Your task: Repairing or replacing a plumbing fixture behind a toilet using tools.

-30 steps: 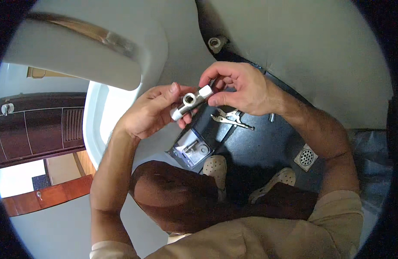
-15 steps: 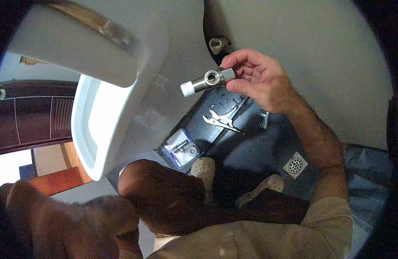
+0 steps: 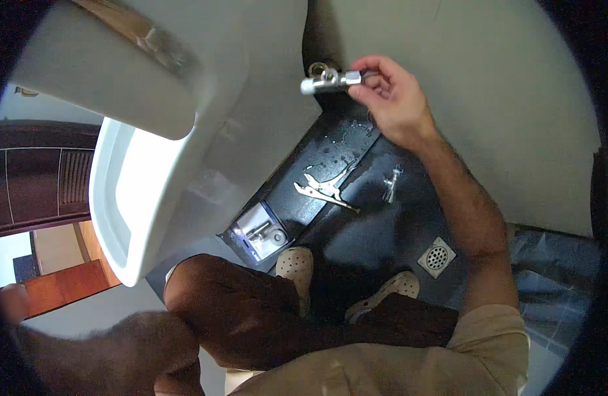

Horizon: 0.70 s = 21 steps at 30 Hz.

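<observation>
My right hand (image 3: pixel 399 105) pinches a shiny metal angle valve (image 3: pixel 340 80) by its squared end between thumb and fingers. White thread tape wraps the valve's far end, which points left. Just behind the valve, a pipe fitting (image 3: pixel 315 68) sits low at the wall; the valve partly covers it, and I cannot tell whether they touch. At the far left edge, only a blurred bit of my left hand (image 3: pixel 15 302) shows, with its fingers not readable.
Locking pliers (image 3: pixel 327 189) lie on the wet dark floor, beside a small metal fitting (image 3: pixel 391 183). An opened blister pack (image 3: pixel 259 232) rests near my left shoe (image 3: pixel 294 270). A white washbasin (image 3: pixel 119 218) stands at left. A floor drain (image 3: pixel 437 257) is at right.
My right hand has carried the valve up and away from me, over to the pipe fitting, and turned it. The left hand has shifted at the left edge.
</observation>
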### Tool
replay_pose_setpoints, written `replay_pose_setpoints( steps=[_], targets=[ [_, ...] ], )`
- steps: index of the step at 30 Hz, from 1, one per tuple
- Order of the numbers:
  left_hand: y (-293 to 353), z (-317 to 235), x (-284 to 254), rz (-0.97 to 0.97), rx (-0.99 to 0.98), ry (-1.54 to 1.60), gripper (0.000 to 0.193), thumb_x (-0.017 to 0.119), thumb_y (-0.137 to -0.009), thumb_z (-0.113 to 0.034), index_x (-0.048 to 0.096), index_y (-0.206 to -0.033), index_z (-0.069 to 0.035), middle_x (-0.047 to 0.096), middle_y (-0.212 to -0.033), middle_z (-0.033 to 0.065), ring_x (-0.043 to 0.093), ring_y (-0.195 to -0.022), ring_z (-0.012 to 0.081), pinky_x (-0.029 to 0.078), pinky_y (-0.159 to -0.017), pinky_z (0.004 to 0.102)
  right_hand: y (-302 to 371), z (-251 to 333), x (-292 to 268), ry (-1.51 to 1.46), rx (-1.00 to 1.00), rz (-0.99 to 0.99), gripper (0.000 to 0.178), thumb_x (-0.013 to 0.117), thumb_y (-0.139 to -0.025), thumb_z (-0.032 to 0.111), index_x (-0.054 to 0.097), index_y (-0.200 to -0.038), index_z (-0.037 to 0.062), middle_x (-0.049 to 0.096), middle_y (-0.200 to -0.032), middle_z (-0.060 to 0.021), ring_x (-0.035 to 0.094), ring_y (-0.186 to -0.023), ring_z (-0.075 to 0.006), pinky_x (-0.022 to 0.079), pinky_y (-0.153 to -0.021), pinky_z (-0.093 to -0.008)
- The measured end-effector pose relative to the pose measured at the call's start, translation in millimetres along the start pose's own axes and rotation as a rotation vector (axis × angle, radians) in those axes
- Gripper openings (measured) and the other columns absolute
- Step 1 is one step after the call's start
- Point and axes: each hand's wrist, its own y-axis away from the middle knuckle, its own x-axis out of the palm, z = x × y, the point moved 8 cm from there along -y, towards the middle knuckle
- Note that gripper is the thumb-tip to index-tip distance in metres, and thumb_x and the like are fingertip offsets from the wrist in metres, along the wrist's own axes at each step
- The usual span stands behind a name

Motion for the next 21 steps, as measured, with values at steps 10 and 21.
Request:
replay_pose_setpoints(
  steps=[10, 21],
  targets=[
    [-84.5, 70.5, -8.5, -0.074, -0.032, -0.027, 0.023, 0.06, -0.077, 0.007, 0.047, -0.069, -0.011, 0.046, -0.059, -0.0021, 0.04, -0.039, 0.0057, 0.043, -0.054, 0.0225, -51.0, -0.7, 9.2, 0.814, -0.543, -0.238, 0.028, 0.059, -0.079, -0.001, 0.062, -0.106, 0.0028, 0.061, -0.092, -0.0096, 0.059, -0.079, -0.0274, 0.049, -0.073, -0.0343],
    [-87.9, 72.0, -18.5, 0.007, -0.076, -0.117, 0.022, 0.067, -0.08, 0.0, 0.048, -0.079, -0.012, 0.045, -0.062, -0.0048, 0.044, -0.048, 0.0024, 0.04, -0.063, 0.0221, -82.0, -7.7, 32.6, 0.942, -0.541, -0.082, 0.022, 0.057, -0.08, 0.003, 0.062, -0.102, 0.0025, 0.061, -0.093, -0.0132, 0.06, -0.081, -0.0343, 0.05, -0.077, -0.042]
  ],
)
